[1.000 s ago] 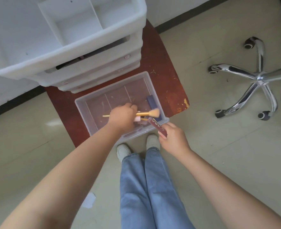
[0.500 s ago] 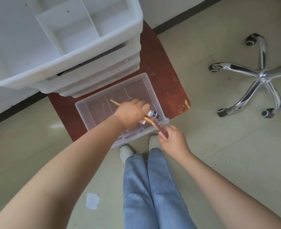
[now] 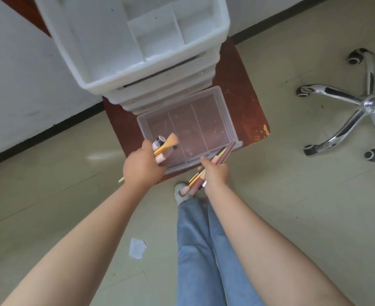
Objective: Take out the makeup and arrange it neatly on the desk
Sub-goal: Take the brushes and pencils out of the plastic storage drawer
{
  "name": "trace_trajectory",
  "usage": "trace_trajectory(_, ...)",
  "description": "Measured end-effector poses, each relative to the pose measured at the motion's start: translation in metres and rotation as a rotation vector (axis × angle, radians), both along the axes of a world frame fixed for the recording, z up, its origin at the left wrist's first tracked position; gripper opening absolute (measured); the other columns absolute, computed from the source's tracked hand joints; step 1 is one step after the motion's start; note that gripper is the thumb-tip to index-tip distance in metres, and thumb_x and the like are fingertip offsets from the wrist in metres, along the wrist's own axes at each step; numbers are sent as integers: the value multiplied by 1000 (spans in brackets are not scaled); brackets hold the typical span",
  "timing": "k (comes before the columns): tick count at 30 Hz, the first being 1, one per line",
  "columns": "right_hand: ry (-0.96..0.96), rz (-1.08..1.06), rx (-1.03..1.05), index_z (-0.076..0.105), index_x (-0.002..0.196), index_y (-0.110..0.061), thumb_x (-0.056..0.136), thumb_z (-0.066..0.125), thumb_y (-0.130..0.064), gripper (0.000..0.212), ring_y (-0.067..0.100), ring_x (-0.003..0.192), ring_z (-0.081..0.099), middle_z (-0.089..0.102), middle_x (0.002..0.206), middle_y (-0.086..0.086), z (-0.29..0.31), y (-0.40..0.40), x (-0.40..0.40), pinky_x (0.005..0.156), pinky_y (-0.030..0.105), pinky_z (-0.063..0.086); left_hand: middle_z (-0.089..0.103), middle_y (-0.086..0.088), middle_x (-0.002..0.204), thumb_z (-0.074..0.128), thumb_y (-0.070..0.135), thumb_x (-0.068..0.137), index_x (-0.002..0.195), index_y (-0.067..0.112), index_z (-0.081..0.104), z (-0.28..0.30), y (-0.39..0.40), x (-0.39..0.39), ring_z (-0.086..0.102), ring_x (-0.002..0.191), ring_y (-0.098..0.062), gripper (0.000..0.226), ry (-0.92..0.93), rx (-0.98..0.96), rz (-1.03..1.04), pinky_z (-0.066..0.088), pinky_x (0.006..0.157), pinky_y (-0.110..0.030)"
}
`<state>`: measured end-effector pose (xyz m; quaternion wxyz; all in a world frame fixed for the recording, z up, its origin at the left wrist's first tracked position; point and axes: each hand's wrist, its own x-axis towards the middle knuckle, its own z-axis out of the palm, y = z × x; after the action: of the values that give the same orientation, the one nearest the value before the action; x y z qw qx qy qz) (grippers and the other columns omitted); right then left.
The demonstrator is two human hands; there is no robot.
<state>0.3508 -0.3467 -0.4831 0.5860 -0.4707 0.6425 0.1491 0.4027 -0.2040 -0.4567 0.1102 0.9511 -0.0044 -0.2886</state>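
A clear plastic drawer [image 3: 224, 111] with dividers is pulled out of a white drawer tower [image 3: 142, 62] and looks bare inside. My left hand [image 3: 141, 167] grips a gold-handled makeup brush [image 3: 170, 142], a small tube [image 3: 159, 142] with a dark label and a pinkish stick, held over the drawer's front left corner. My right hand [image 3: 215, 175] grips a bundle of pencils and thin brushes [image 3: 220, 154] at the drawer's front edge; their lower ends stick out below the fist.
The tower stands on a small reddish-brown table [image 3: 246, 102] by a white wall. A chrome chair base [image 3: 367, 104] with castors is at the right. My legs in blue jeans [image 3: 204, 250] and a scrap of paper [image 3: 137, 248] are on the tiled floor.
My left hand lifted the brush and tubes out of the drawer and drew back to its front left. My right hand now holds a bundle of pencils. The view shifted so the drawer sits farther right.
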Motion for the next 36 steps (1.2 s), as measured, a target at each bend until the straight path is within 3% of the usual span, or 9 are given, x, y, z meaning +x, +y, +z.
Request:
trace_trajectory(3,9,-70,-6,46,64,-13,78,62,-6,22,14,50,54,57,57,2,2,6,11,49,23,43,48,-6,71,64,19,72,83,14,30,9,21,-15,44,62,-28,36,17,4,97,34,54,-30)
trace_trajectory(6,52,-67,-78,47,62,-7,75,57,-4,16,15,47,49,54,56,3,8,8,16,44,23,37,49,-6,69,63,18,72,82,12,31,14,34,-25,48,65,-31,34,13,-36,163,34,55,-30)
trace_trajectory(8,34,-91,-103,52,73,-4,75,59,-5,8,14,50,48,53,62,3,15,7,17,43,22,35,48,-5,69,62,17,73,82,12,32,16,38,-29,51,67,-32,31,3,-54,181,36,56,-31)
trace_trajectory(13,-140,-135,-152,43,62,-11,74,58,1,23,16,53,46,46,62,-1,51,3,18,46,22,35,40,3,58,61,16,71,80,13,31,34,41,-33,45,62,-29,32,-54,-96,234,32,53,-30)
trace_trajectory(21,-367,-330,-128,42,66,-12,74,53,9,25,7,46,48,46,63,-2,123,-4,11,41,13,38,42,8,59,61,19,71,82,18,31,92,52,-25,48,64,-28,32,-137,-207,322,27,49,-28)
trace_trajectory(24,-425,-347,-97,43,68,-12,74,52,10,24,11,53,50,49,66,-1,141,4,21,47,18,41,42,7,60,59,19,72,83,17,32,111,59,-18,48,65,-28,30,-170,-211,324,30,53,-28)
trace_trajectory(27,-427,-350,-82,43,66,-12,73,52,8,23,11,50,49,48,64,-1,148,13,33,42,17,38,41,7,61,59,20,72,86,16,33,125,67,-12,48,67,-28,30,-165,-177,317,33,58,-29)
trace_trajectory(32,-369,-325,-83,45,66,-11,72,58,2,19,12,55,50,51,68,-2,142,35,46,48,22,38,42,7,61,59,21,74,85,16,32,132,82,-16,49,65,-27,29,-152,-128,288,30,53,-27)
trace_trajectory(36,-353,-279,-130,50,80,-5,73,61,-1,13,13,58,52,53,69,-3,137,38,64,46,21,37,44,6,61,57,20,74,86,16,33,132,96,-18,49,63,-26,27,-136,-109,297,28,47,-25)
